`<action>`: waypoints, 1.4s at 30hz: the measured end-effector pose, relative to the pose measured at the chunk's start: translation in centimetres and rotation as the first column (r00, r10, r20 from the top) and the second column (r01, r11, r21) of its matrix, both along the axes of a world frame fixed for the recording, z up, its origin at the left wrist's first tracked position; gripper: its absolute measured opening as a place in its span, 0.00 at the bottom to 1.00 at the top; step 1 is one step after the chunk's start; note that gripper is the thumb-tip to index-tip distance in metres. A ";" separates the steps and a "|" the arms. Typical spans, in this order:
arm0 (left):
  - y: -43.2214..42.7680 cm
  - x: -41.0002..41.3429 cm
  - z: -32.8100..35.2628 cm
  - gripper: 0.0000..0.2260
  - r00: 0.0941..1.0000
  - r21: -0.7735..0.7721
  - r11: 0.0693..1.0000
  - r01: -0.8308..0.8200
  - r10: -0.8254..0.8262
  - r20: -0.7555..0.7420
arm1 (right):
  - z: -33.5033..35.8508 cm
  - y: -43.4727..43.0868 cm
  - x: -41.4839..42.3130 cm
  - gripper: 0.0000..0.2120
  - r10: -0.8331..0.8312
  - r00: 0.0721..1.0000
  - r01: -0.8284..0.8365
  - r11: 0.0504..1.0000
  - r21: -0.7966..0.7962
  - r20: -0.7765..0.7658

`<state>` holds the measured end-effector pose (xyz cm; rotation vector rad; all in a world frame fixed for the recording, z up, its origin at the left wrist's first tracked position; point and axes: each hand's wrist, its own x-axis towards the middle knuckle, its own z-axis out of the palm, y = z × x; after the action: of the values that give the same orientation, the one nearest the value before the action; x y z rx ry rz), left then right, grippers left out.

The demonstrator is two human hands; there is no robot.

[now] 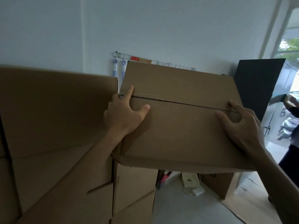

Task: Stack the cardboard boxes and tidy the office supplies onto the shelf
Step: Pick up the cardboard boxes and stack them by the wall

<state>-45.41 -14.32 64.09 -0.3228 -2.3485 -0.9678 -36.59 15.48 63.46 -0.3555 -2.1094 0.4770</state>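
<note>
A person is holding a cardboard box [178, 126] up, tilted, just beside a tall stack of boxes [56, 110] against the office wall. Its near left corner is hanging close over a lower box [134, 191]; whether the two are touching cannot be told.

The step appears to be setting this box onto the lower one. Doing it well likely means levelling it first, squaring its left side to the tall stack, and lowering both ends together. The fingers on the stack side should slip clear before the gap closes on them.

The left hand [124, 113] is gripping the box's left edge, index finger straight along the top face, thumb spread wide across it, the other fingers curling round the side. The right hand [239, 123] is clasping the right edge, thumb flat on the face and fingers hooking over near the flap seam.

Behind, a black panel [258, 81] is leaning near the doorway, where a second person [291, 113] is standing.
</note>
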 end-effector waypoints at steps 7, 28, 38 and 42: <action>3.3 -6.0 1.2 0.34 0.994 -0.030 0.994 -0.105 0.106 0.034 | 1.0 3.7 -8.9 0.42 0.104 0.992 -0.103 0.994 -0.026 0.064; 8.8 -21.8 8.7 0.19 0.905 -0.284 0.872 -0.398 0.423 0.030 | 8.6 10.1 -37.4 0.36 0.602 0.583 -0.669 0.737 -0.098 0.546; 12.7 -22.3 4.1 0.36 0.847 -0.600 0.600 -0.529 0.335 -0.412 | 11.4 7.9 -48.3 0.40 0.542 0.484 -0.694 0.716 -0.075 0.686; 12.6 -25.4 2.9 0.30 0.770 -0.487 0.622 -0.613 0.331 -0.546 | 11.1 9.7 -50.0 0.31 0.821 0.367 -0.748 0.540 -0.386 0.436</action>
<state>-70.84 -1.74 66.98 -0.1012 -2.1077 0.2058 -86.64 25.14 74.57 0.6285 -2.7916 1.1980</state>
